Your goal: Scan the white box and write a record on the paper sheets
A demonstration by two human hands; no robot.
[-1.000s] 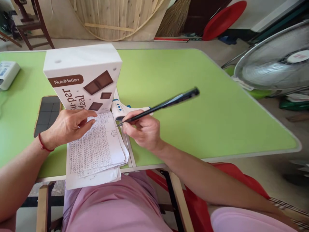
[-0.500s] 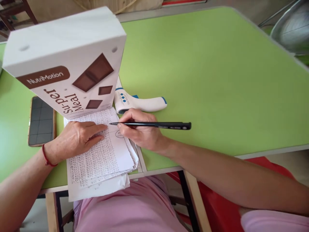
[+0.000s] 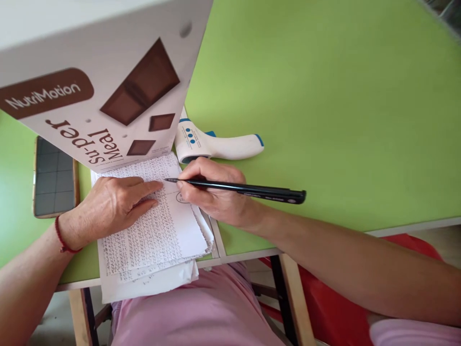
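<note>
My right hand [image 3: 216, 190] is closed around a black pen [image 3: 266, 191], whose tip points left at the top sheet. Whether the tip touches the paper I cannot tell. Under both hands lies a stack of handwritten papers [image 3: 180, 235], dense with lines of script and with a small oval mark partly covered by my right hand. My left hand [image 3: 118, 202] rests flat on the sheets, index finger stretched toward the pen tip. A red string bracelet [image 3: 61, 238] circles my left wrist. Just behind the papers stands a tall white box [image 3: 133, 139] printed with chocolate pieces.
A white infrared thermometer [image 3: 230, 146] lies behind my right hand, beside the box. Left of the box is a phone [image 3: 55, 178] in a brown-edged case. Everything rests on a green table [image 3: 324, 120]. Below its front edge is a red seat [image 3: 331, 298].
The view has tilted down and closer, so the box looks larger and its top runs out of frame. The pen's back end has swung slightly toward me. My left hand keeps its place on the papers.
</note>
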